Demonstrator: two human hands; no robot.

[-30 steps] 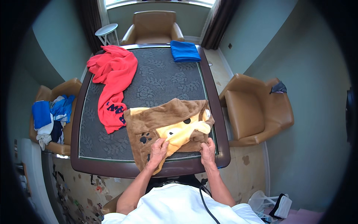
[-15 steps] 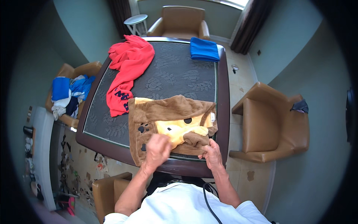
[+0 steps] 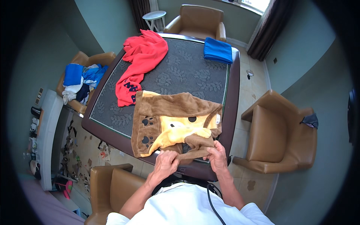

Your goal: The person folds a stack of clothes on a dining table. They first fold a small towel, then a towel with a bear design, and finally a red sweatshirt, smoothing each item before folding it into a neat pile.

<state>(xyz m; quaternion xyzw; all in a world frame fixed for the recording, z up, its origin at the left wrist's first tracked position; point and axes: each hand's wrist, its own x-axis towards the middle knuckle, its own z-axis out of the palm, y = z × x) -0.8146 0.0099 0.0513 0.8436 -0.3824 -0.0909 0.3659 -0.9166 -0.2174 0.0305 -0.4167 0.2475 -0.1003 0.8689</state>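
A plush brown and yellow cloth with dark paw prints lies over the near edge of the table. It is partly folded, with a white tag at its right side; I cannot tell whether it is a garment or a blanket. At its near edge, my left hand is closed on the brown border. My right hand pinches the same border by the near right corner. Between both hands the strip is drawn out, and a small gap shows the dark table top behind it.
On the dark patterned table lie a crumpled red garment and a folded blue cloth. Clothes fill a left armchair. Tan armchairs stand around, one close at my left. A small white side table stands behind.
My left hand has come down and taken hold of the cloth's near border. The yellow part near it is now pulled out toward the near left. The view has shifted slightly.
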